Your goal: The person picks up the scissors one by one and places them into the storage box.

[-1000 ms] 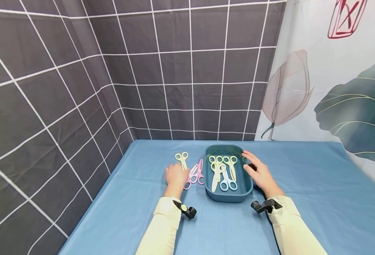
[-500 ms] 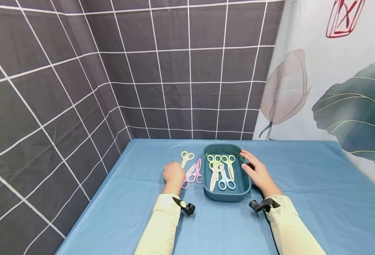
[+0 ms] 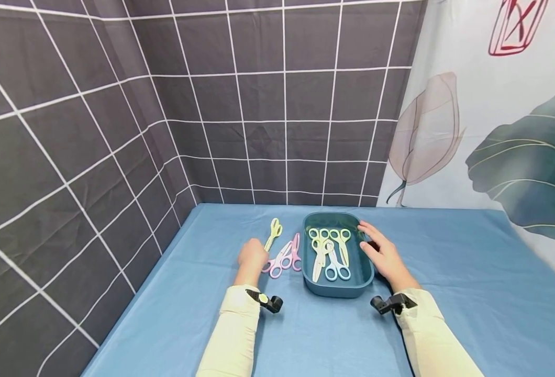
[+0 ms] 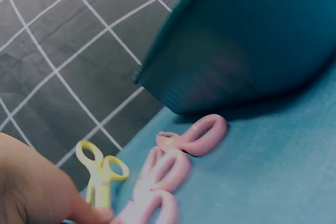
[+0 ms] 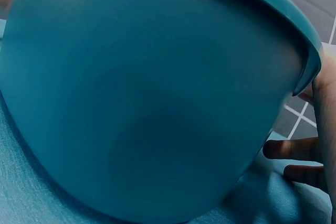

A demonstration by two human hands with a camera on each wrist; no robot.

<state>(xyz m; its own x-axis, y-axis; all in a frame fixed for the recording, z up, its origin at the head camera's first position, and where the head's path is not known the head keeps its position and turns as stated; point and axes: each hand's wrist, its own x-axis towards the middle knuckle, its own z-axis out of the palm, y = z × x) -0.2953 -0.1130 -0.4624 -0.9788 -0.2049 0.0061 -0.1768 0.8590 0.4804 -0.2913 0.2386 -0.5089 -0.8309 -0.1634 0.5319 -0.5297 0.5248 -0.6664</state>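
Head view: left hand (image 3: 252, 254) and right hand (image 3: 383, 256) flanked a blue-green bin (image 3: 339, 291) on the cloth-covered worktop (image 3: 320, 335).
Left hand: curled, pinching the yellow scissors (image 3: 270, 241) toward the blade end. Exact finger contact hidden.
Yellow scissors: outside the bin, on its left, tilted, loops pointing away from the person. Both loops were free; blade end was probably just the nearest part to pinch.
Pink scissors (image 3: 282, 256): two pairs between left hand and bin, one just beside the hand, a second pair (image 3: 295, 248) close to the bin wall. Neither looked gripped.
Bin contents: three yellow pairs (image 3: 342, 246), one blue pair (image 3: 337, 265), some overlapping. Bin floor looked roomy enough to let them lie nearly flat.
Right hand: spread, thumb apart, fingertips at the right rim. Likely steadying against sliding rather than lifting, since the bin sat on the cloth.
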